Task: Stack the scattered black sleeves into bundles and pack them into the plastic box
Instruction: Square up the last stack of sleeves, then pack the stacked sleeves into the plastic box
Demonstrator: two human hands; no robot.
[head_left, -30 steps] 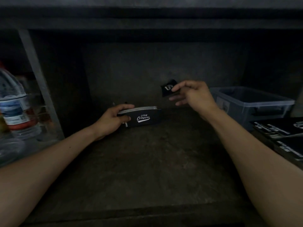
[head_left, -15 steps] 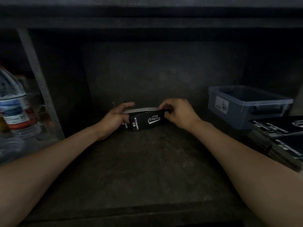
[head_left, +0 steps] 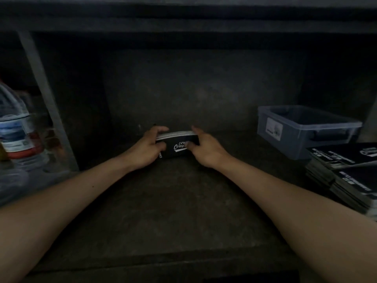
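— What lies under the grip?
— A dull, rough grey shelf [head_left: 183, 201], stone-like, running beneath both forearms.
— And to the right of it?
— A translucent blue-grey plastic box [head_left: 295, 139], rectangular, with a white label on its near wall, well apart from the hands. In front of the box lie flat stacks of black sleeves [head_left: 346, 174] with white print.
— To the left?
— A clear water bottle [head_left: 16, 129] with a blue-and-red label.
— And the grip itself?
— A bundle of black sleeves [head_left: 175, 142], with pale layered edges on top, stands on the shelf. The left hand [head_left: 145, 149] clasps one end and the right hand [head_left: 206, 151] the other, fingers curled over the top and thumbs on the printed front.
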